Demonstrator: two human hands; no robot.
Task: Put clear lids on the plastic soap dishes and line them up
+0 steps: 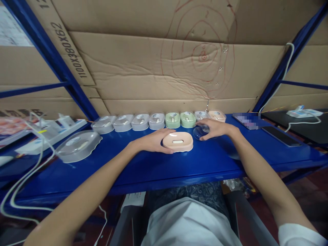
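A pink oval soap-dish base (178,141) lies on the blue shelf surface (143,164) in front of me. My left hand (153,140) grips its left side. Just to the right, my right hand (214,128) rests on a clear plastic lid (201,132), fingers curled over it. Behind both hands runs a row of lidded dishes against the cardboard wall: several grey ones (139,122), two green ones (180,119) and a pink one (217,115).
A larger grey lidded dish (78,146) sits at the left. White cables (28,164) and a power strip (55,131) lie further left. A phone (280,136) lies at the right, another power strip (303,112) beyond it. Cardboard (164,68) closes the back.
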